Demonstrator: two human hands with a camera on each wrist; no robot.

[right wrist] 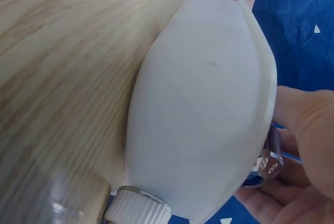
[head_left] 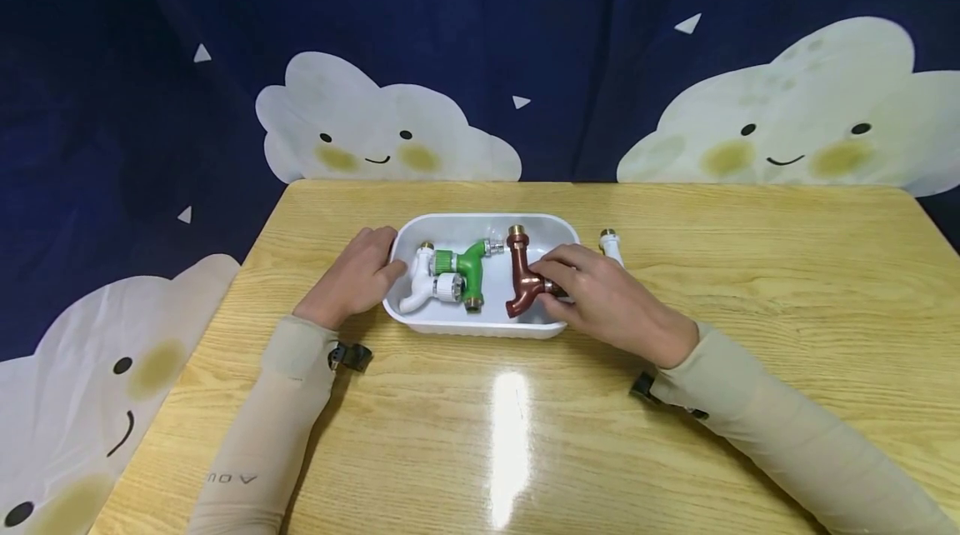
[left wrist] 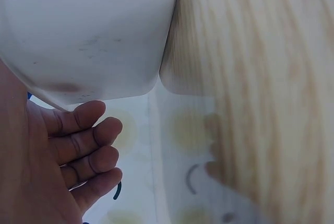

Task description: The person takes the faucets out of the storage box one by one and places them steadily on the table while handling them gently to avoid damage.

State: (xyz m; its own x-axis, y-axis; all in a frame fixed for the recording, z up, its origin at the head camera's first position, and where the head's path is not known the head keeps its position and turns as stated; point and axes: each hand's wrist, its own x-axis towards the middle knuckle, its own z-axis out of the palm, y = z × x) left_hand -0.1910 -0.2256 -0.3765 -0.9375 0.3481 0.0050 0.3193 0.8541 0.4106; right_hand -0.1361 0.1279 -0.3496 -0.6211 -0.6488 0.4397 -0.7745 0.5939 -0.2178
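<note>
A white plastic basin [head_left: 480, 328] holds a white tap [head_left: 420, 289] and a green tap [head_left: 472, 268] lying side by side at its left. At the basin's right end, a brown tap [head_left: 520, 268] with a brass threaded end points away from me. My right hand [head_left: 600, 293] reaches over the right rim and grips the brown tap at its handle side. In the right wrist view, part of that handle [right wrist: 269, 166] shows between fingers and thumb. My left hand [head_left: 362, 275] holds the basin's left rim, thumb over the edge, fingers curled outside in the left wrist view.
Another white tap [head_left: 611, 245] lies on the wooden table [head_left: 420, 435] just right of the basin, partly hidden behind my right hand. Its ribbed white knob [right wrist: 138, 205] shows in the right wrist view. A dark blue curtain [head_left: 570, 35] with clouds hangs behind the table.
</note>
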